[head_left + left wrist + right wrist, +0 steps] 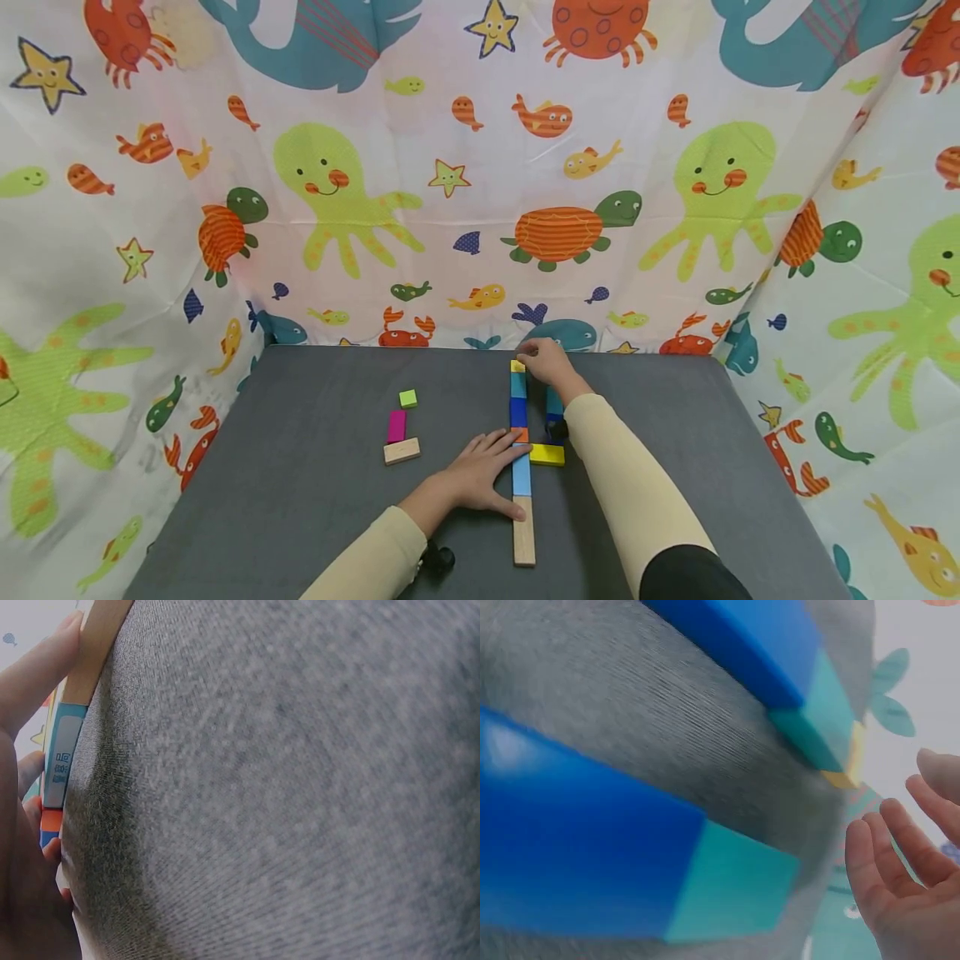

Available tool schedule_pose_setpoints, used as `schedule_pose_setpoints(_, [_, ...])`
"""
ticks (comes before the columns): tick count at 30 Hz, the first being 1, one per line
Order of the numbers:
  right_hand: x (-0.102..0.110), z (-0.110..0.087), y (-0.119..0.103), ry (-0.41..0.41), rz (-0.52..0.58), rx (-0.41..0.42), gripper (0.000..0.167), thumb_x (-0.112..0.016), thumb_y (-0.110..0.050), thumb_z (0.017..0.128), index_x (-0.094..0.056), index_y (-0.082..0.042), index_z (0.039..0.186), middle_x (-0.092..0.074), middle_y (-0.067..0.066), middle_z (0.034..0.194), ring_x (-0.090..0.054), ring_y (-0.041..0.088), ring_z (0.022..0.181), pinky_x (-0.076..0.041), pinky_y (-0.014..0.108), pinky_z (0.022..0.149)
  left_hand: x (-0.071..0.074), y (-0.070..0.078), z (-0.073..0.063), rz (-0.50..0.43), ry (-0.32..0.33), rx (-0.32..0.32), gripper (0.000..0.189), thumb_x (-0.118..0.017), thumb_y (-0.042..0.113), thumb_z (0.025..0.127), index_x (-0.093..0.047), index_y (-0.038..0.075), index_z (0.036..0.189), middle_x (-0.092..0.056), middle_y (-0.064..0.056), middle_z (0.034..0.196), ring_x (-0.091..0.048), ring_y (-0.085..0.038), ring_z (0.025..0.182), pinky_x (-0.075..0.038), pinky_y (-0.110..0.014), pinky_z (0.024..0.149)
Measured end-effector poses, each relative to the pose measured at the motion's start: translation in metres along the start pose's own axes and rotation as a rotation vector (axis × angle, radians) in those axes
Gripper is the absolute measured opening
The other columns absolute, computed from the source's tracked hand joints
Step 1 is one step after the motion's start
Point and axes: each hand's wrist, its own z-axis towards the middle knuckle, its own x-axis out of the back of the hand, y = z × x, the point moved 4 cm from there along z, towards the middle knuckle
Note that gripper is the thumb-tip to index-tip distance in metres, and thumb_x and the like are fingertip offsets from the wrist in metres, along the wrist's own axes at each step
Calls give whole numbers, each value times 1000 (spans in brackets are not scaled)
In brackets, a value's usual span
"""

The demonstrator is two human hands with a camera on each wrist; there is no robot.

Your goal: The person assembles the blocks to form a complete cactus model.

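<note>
A straight row of blocks runs away from me: a wooden block [524,546], a light blue block [521,479], an orange one [522,435], a dark blue one [518,412], a teal one [518,385] and a small yellow block [517,366] at the far end. My left hand [480,475] lies along the row with fingers spread, fingertips by the orange and light blue blocks, thumb at the wooden block. Beside the yellow end block is my right hand [547,362]; in the right wrist view its fingers [859,844] are loosely bent, apart from the block, holding nothing.
A yellow block [547,455] sticks out rightward from the row. Beyond it a teal block [554,403] stands in a second line, partly behind the right forearm. Off left lie a green cube [407,398], a magenta block [397,427] and a wooden block [402,451]. A patterned curtain [465,242] borders the table.
</note>
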Motion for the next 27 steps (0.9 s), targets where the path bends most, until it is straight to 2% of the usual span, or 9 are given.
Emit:
schedule_pose_setpoints(6, [16,-18,-7,74,36,85,37,-63,-23,108,-68,-3,139,-70,18,134,-67,38,121,-56,54,101,0,-2,0,-5,4,-6,107,-74,77,82,-25,39,169,-12,8,179,-14,-25,164,-12,-58,131])
schedule_pose_setpoints(14, [23,-57,-5,141,13,145,38,-67,-23,106,-68,-6,139,-66,19,141,-64,39,126,-53,56,106,-2,-2,3,1,5,0,107,-73,78,81,-25,39,169,-12,8,179,-13,-24,164,-11,-58,131])
schedule_pose_setpoints(18, [21,-79,0,155,-5,197,41,-72,-23,103,-68,-4,139,-65,20,142,-65,40,125,-56,54,101,-2,0,3,4,5,-1,107,-73,78,82,-25,39,169,-11,8,179,-13,-24,164,-11,-58,131])
schedule_pose_setpoints(24, [14,-111,11,153,-27,221,45,-75,-25,101,-68,-5,140,-63,19,144,-70,39,105,-60,52,92,-1,1,2,10,3,3,107,-72,78,82,-26,38,169,-11,7,179,-14,-26,164,-12,-59,130])
schedule_pose_setpoints(27, [10,-124,19,156,-47,222,47,-76,-26,100,-67,-4,140,-62,20,146,-68,39,111,-59,54,95,0,1,0,13,1,6,107,-72,79,82,-25,38,169,-11,7,179,-14,-26,164,-12,-59,130])
